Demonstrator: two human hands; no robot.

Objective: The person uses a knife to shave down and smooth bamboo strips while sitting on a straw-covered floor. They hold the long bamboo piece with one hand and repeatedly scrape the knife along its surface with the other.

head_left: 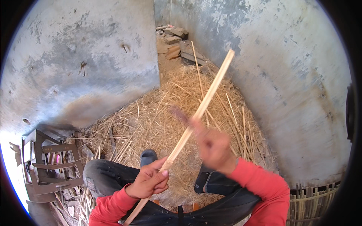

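A long pale bamboo strip [211, 90] slants across the middle, its far end raised toward the right wall and its near end running down by my left thigh. My left hand [150, 181] is closed around its lower part, thumb on top. Higher up, my right hand [215, 147] is closed and smeared by motion at the strip's right side. A dark, blurred knife [178, 114] seems to be in that hand, its blade crossing the strip and sticking out to the left. The fingers hide its handle.
Shavings and thin strips [151, 120] cover the floor before my legs. A worn grey wall [86, 49] stands left, another [294, 83] right. A dark wooden frame [52, 165] sits at left, a slatted bamboo basket [313, 203] at lower right. Bricks [175, 34] lie at the back.
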